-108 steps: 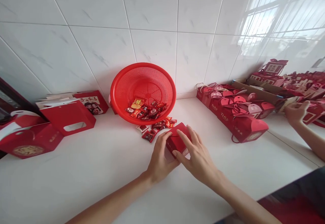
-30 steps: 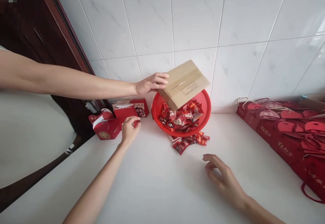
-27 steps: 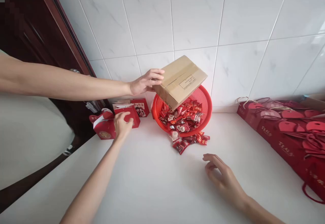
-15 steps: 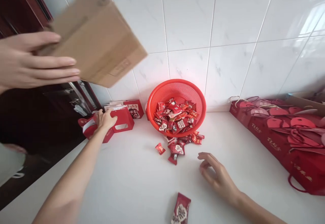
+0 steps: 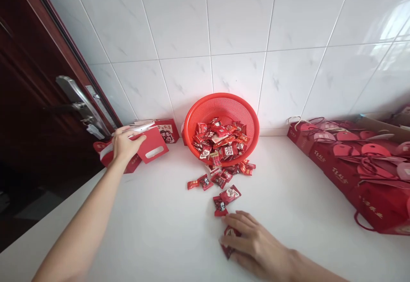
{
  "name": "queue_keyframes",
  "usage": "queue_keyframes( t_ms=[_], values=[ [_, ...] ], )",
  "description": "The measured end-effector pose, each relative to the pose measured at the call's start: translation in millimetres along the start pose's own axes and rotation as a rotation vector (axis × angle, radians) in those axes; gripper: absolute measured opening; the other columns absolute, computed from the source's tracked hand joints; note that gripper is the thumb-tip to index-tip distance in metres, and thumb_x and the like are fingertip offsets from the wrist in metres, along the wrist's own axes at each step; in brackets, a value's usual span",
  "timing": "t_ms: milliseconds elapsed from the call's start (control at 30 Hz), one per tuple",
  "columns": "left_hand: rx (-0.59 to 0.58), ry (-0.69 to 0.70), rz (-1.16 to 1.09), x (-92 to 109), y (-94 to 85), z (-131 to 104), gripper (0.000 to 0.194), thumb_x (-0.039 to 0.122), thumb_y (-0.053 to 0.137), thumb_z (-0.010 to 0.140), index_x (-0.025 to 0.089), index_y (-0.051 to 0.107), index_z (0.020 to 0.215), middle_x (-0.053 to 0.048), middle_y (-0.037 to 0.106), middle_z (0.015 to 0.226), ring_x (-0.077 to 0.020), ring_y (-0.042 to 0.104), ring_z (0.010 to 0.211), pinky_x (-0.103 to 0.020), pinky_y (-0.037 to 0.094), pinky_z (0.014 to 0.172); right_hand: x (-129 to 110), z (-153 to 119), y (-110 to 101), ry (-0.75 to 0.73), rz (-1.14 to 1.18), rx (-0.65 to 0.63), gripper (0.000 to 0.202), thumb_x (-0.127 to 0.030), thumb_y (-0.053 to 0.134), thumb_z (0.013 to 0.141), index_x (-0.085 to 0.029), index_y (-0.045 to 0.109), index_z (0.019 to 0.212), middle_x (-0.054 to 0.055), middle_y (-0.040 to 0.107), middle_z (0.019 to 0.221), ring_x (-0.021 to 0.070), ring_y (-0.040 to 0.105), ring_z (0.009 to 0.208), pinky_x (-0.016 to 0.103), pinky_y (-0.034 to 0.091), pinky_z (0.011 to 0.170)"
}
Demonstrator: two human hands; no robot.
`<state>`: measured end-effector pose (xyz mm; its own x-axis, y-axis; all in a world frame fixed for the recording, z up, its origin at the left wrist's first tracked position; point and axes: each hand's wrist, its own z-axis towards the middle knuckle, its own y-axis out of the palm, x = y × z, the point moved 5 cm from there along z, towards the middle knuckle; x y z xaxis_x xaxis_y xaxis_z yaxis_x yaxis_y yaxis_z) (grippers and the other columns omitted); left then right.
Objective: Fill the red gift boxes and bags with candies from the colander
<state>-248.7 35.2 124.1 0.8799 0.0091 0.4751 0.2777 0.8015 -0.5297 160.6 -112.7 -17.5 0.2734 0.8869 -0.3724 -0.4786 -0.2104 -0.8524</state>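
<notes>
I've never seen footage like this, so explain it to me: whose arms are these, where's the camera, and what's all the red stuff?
The camera sits on a person's head, looking down at their own bare arms. The left hand grips a flat red paper box by the door. The right hand presses on a red wrapped candy on the white counter. A red basket leans against the tiled wall, full of candies, with several spilled candies in front. Finished red gift boxes line the right side.
</notes>
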Motion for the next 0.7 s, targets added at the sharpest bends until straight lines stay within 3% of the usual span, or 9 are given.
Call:
queue_keyframes(
  t_ms=[133, 200, 267, 367, 433, 500, 600, 700],
  values=[
    [0.003, -0.152, -0.163, 37, -29.1, -9, 0.015, 0.026, 0.074, 0.072, 0.014, 0.071, 0.081, -0.004, 0.07, 0.101, -0.0248, 0.064, 0.105, -0.044, 0.046, 0.108, 27, 6, -2, 0.117, -0.039, 0.087, 0.024, -0.02, 0.052, 0.097, -0.021, 0.067, 0.116, 0.015, 0.065, 0.132, 0.0284, 0.061, 0.12, 0.046, 0.052, 0.102],
    [-0.093, -0.187, -0.338, 61, -37.6, -16, 0.023, 0.031, 0.075, 0.07, 0.013, 0.073, 0.085, -0.003, 0.073, 0.097, -0.0247, 0.066, 0.099, -0.044, 0.051, 0.101, 41, 11, 1, 0.153, -0.084, 0.138, 0.023, -0.02, 0.052, 0.097, -0.02, 0.067, 0.115, 0.016, 0.065, 0.132, 0.0299, 0.062, 0.118, 0.048, 0.054, 0.099],
    [-0.26, -0.161, -0.505, 87, -39.3, -28, 0.031, 0.037, 0.079, 0.066, 0.013, 0.074, 0.085, -0.005, 0.075, 0.095, -0.0257, 0.067, 0.096, -0.044, 0.056, 0.092, 53, 17, 3, 0.187, -0.117, 0.188, 0.023, -0.018, 0.053, 0.096, -0.019, 0.068, 0.113, 0.017, 0.066, 0.13, 0.0306, 0.063, 0.115, 0.05, 0.054, 0.096],
    [-0.517, 0.039, -0.643, 133, -33.9, -60, 0.03, 0.043, 0.083, 0.065, 0.017, 0.077, 0.077, -0.006, 0.076, 0.097, -0.0274, 0.068, 0.097, -0.042, 0.058, 0.088, 66, 27, 2, 0.228, -0.095, 0.257, 0.021, -0.016, 0.053, 0.095, -0.02, 0.069, 0.108, 0.017, 0.067, 0.127, 0.0306, 0.065, 0.112, 0.051, 0.055, 0.095],
    [-0.709, 0.14, -0.712, 159, -23.1, -92, 0.023, 0.042, 0.08, 0.072, 0.02, 0.08, 0.078, -0.006, 0.076, 0.103, -0.0276, 0.07, 0.102, -0.043, 0.055, 0.096, 71, 29, -6, 0.259, -0.006, 0.347, 0.021, -0.019, 0.051, 0.096, -0.021, 0.07, 0.104, 0.015, 0.069, 0.123, 0.0291, 0.066, 0.11, 0.049, 0.056, 0.093],
    [-0.768, 0.197, -0.73, 177, -12.8, -125, 0.017, 0.04, 0.081, 0.074, 0.023, 0.08, 0.076, -0.006, 0.076, 0.099, -0.0263, 0.071, 0.1, -0.041, 0.056, 0.095, 77, 27, -18, 0.315, 0.134, 0.455, 0.022, -0.024, 0.048, 0.099, -0.022, 0.07, 0.104, 0.014, 0.071, 0.118, 0.0273, 0.066, 0.109, 0.046, 0.056, 0.093],
    [-0.855, 0.227, -0.782, 194, 3.8, -168, 0.014, 0.036, 0.076, 0.081, 0.023, 0.081, 0.081, -0.007, 0.074, 0.104, -0.0224, 0.071, 0.094, -0.032, 0.06, 0.079, 90, 17, -36, 0.479, 0.342, 0.574, 0.024, -0.035, 0.049, 0.1, -0.021, 0.069, 0.103, 0.011, 0.073, 0.11, 0.0262, 0.068, 0.103, 0.044, 0.055, 0.093],
    [-0.864, 0.215, -0.816, 200, 13.9, -190, 0.02, 0.039, 0.07, 0.088, 0.022, 0.081, 0.09, -0.008, 0.073, 0.106, -0.0209, 0.071, 0.092, -0.027, 0.059, 0.071, 99, 5, -50, 0.612, 0.489, 0.667, 0.033, -0.048, 0.052, 0.097, -0.02, 0.069, 0.096, 0.008, 0.074, 0.098, 0.0253, 0.068, 0.093, 0.042, 0.056, 0.088]
  ],
)
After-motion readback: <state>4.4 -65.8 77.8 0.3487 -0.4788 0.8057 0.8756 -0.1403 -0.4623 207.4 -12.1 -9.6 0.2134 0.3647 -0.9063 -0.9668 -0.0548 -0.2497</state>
